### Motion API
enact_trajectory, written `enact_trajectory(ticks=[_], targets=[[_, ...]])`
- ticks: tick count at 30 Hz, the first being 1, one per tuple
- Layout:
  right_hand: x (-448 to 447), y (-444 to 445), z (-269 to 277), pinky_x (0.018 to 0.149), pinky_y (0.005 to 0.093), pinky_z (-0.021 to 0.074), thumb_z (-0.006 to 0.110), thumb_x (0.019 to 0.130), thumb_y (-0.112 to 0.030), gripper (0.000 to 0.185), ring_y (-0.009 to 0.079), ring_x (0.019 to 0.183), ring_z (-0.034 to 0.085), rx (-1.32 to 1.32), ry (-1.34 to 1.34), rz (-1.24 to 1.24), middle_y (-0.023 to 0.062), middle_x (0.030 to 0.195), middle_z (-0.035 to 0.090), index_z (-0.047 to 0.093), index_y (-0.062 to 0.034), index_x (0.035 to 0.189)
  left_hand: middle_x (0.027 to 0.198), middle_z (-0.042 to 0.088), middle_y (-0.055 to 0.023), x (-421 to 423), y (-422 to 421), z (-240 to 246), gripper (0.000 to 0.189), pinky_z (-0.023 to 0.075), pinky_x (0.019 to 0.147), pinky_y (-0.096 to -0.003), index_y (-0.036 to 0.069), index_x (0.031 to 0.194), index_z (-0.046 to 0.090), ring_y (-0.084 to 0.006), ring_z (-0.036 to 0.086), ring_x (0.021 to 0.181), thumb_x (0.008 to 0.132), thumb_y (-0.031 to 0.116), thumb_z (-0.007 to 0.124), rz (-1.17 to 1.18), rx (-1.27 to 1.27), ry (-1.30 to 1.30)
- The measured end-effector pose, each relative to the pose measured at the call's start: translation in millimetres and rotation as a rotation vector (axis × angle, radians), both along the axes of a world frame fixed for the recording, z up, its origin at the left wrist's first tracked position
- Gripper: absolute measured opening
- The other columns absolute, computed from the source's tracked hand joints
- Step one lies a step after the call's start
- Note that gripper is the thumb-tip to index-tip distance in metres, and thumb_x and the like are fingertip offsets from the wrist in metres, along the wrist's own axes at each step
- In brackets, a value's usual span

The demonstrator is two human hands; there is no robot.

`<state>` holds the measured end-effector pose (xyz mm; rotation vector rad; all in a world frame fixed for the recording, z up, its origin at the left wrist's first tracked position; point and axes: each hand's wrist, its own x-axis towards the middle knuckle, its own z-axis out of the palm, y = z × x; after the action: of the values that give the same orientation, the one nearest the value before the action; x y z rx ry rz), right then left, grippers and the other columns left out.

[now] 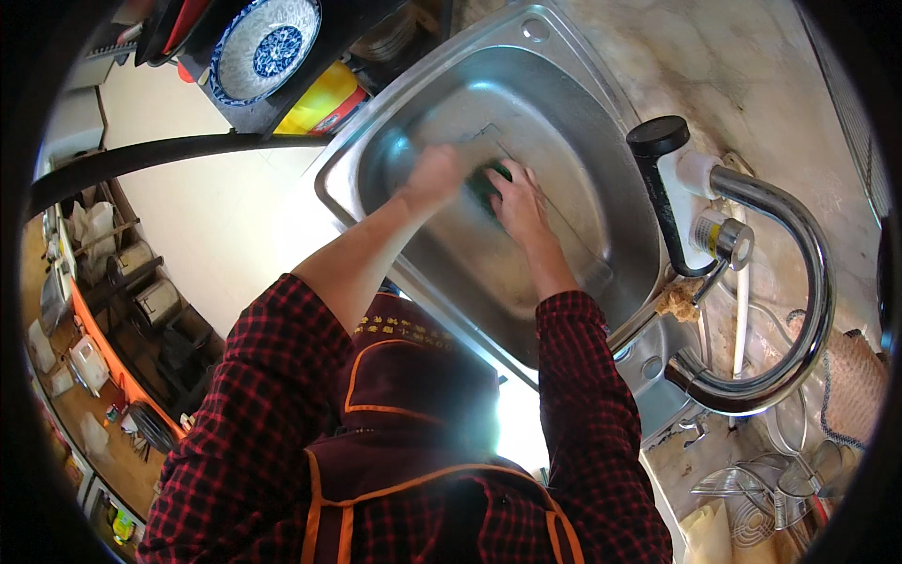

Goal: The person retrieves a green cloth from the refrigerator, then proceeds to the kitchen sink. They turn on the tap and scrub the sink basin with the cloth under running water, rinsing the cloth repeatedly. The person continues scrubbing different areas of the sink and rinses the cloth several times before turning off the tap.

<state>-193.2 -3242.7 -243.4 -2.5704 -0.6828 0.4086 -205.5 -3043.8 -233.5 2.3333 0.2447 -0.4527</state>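
Both my hands are over the basin of a stainless steel sink point(578, 176). My right hand point(521, 199) has its fingers bent over a dark green thing point(486, 182), perhaps a scouring pad. Blurred by motion, my left hand point(438, 176) is just left of the green thing; its fingers and whatever it may hold cannot be made out. A thin bent wire or rod point(564, 217) shows beside my right hand, running down the basin towards the lower right. The rest of it is hidden.
A faucet point(810, 233) with a heater body point(669, 197) curves over the right side. Strainers point(736, 493) lie at the lower right. A blue-patterned plate point(271, 53) and a yellow container point(317, 102) are at the upper left. A scrubber point(680, 299) sits by the sink's rim.
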Motion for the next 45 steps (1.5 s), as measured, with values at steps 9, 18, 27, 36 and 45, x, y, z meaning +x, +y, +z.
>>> enact_trajectory(ticks=[9,18,27,36,45], targets=[[1.8,21.9,-6.1,0.096,0.0442,0.0478,0.069,0.08,-0.007,0.038,0.0335,0.118,0.054,0.266,-0.123,-0.061,0.0096,0.127,0.062,0.069,-0.0135,0.117,0.076,0.066,-0.0308,-4.6,-9.3,-15.9,0.031,0.0579,0.073,-0.0477,-0.009,0.08,0.063,-0.0466,0.069,0.077,0.093,0.014,0.046,0.094,0.087,-0.196],[-47.8,-87.9,-6.3,0.097,0.0486,0.0453,0.068,0.079,-0.008,0.044,0.0291,0.123,0.051,-0.056,-0.054,0.18,0.0017,0.14,0.053,0.068,-0.0198,0.121,0.08,0.067,-0.0322,-1.6,-0.5,-58.6,0.038,0.0585,0.074,-0.0473,-0.011,0.086,0.064,-0.0413,0.072,0.078,0.096,0.019,0.043,0.089,0.119,-0.055],[-95.2,-142.8,43.7,0.102,0.0467,0.0451,0.067,0.08,-0.007,0.053,0.0392,0.127,0.047,-0.418,0.227,-0.144,0.0226,0.139,0.044,0.057,-0.0092,0.133,0.112,0.062,-0.0305,4.5,1.2,-38.1,0.022,0.053,0.09,-0.0498,0.0,0.103,0.058,-0.0471,0.063,0.104,0.09,0.016,0.051,0.0,0.153,0.19],[-91.0,-110.6,-9.2,0.101,0.0469,0.0458,0.07,0.08,-0.014,0.067,0.0469,0.118,0.053,-0.349,0.311,-0.438,0.0282,0.132,0.052,0.046,-0.007,0.142,0.11,0.063,-0.0284,4.5,0.3,-25.7,0.016,0.0544,0.088,-0.0485,0.0,0.101,0.057,-0.045,0.065,0.102,0.093,0.011,0.049,0.069,0.258,0.094],[-66.5,-88.1,21.3,0.108,0.0435,0.0414,0.066,0.082,-0.008,0.061,0.0421,0.128,0.049,0.067,0.292,-0.262,0.0224,0.144,0.046,0.051,-0.0128,0.141,0.105,0.063,-0.0278,10.2,13.1,-44.8,0.022,0.0552,0.088,-0.0446,-0.003,0.099,0.053,-0.0409,0.064,0.103,0.082,0.008,0.063,-0.066,0.189,0.178]])
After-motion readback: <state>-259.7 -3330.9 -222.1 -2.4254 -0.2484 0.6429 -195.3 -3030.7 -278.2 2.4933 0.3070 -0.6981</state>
